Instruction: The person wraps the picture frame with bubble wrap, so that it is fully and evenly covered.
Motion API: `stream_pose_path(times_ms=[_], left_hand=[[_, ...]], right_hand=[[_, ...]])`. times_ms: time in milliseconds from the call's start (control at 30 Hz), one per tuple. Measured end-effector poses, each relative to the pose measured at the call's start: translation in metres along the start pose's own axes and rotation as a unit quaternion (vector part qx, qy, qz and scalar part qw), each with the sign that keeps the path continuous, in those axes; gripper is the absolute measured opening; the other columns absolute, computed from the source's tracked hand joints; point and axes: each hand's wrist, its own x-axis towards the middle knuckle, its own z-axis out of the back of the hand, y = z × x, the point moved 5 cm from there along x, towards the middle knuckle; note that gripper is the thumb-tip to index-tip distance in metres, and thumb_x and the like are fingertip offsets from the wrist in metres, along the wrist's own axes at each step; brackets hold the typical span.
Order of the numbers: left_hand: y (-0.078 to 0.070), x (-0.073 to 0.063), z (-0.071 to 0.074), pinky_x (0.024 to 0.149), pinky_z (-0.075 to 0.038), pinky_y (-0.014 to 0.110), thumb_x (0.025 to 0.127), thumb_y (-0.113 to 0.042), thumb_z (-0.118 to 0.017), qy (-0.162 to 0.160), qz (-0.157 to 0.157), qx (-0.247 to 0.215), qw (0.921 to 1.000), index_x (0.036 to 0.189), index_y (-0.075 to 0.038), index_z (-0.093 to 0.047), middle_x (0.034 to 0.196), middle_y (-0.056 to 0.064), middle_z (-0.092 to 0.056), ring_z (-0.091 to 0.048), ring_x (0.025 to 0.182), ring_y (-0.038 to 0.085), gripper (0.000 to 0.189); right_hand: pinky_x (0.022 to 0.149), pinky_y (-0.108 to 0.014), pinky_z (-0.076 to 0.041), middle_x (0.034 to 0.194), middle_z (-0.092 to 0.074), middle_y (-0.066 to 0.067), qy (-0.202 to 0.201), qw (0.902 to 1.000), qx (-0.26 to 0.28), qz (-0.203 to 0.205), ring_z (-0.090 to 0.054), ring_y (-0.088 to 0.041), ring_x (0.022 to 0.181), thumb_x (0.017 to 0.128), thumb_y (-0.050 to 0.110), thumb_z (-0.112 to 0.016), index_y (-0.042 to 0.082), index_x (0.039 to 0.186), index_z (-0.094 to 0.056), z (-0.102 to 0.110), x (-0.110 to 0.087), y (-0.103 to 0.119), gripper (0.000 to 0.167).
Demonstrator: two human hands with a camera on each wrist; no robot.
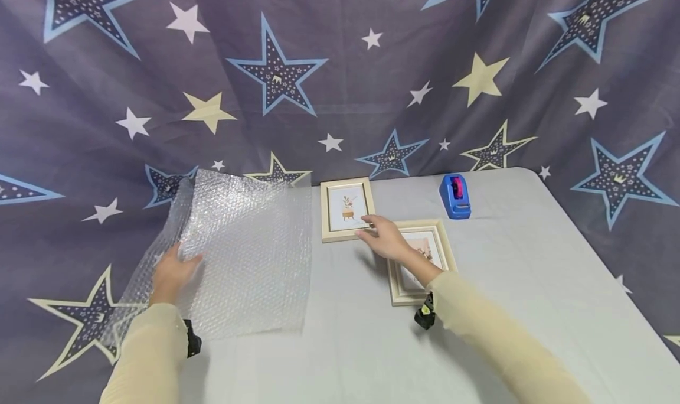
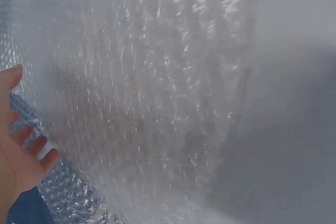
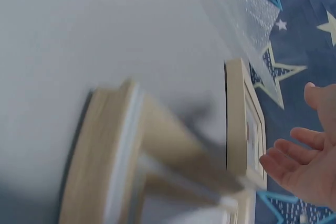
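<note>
A sheet of clear bubble wrap lies on the left of the table, its left part hanging past the edge. My left hand is at that left side, thumb apart from loosely bent fingers; no grip on the wrap shows. My right hand hovers by the lower right corner of a small pale wood picture frame, with a plant print in it. Its fingers are spread with nothing between them. Beneath the right forearm lies a larger picture frame, partly hidden by the arm.
A blue tape dispenser with a pink core stands at the back right of the pale table. A dark curtain with stars hangs behind the table and along its sides.
</note>
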Motion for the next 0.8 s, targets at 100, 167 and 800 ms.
stream_pose_path(times_ms=[100,167,800], left_hand=[[0.006,0.003,0.001,0.117,-0.021,0.063,0.096,-0.044,-0.046,0.009,0.027,-0.020,0.9994,0.151,0.005,-0.008,0.152,0.036,-0.017,-0.017,0.139,0.056,0.083],[0.009,0.006,0.001,0.116,-0.022,0.062,0.096,-0.040,-0.045,0.008,0.037,-0.025,0.9990,0.150,0.006,-0.009,0.151,0.037,-0.019,-0.020,0.138,0.056,0.080],[0.006,0.014,0.003,0.102,-0.043,0.056,0.095,-0.024,-0.044,-0.041,0.053,-0.074,0.9950,0.139,0.012,-0.034,0.135,0.036,-0.044,-0.045,0.122,0.051,0.058]], right_hand=[[0.102,-0.045,-0.051,0.137,-0.056,-0.019,0.008,0.9998,0.015,-0.009,-0.060,-0.035,0.120,0.094,0.032,-0.060,-0.001,0.135,-0.050,-0.014,0.007,0.010,0.053],[0.100,-0.044,-0.053,0.136,-0.057,-0.017,0.014,0.9993,0.029,-0.017,-0.061,-0.034,0.119,0.094,0.031,-0.060,0.001,0.134,-0.051,-0.023,0.011,0.016,0.051],[0.080,-0.028,-0.059,0.116,-0.070,-0.017,0.077,0.9826,0.153,-0.073,-0.069,-0.026,0.099,0.093,0.024,-0.063,-0.004,0.133,-0.052,-0.100,0.024,0.039,0.050]])
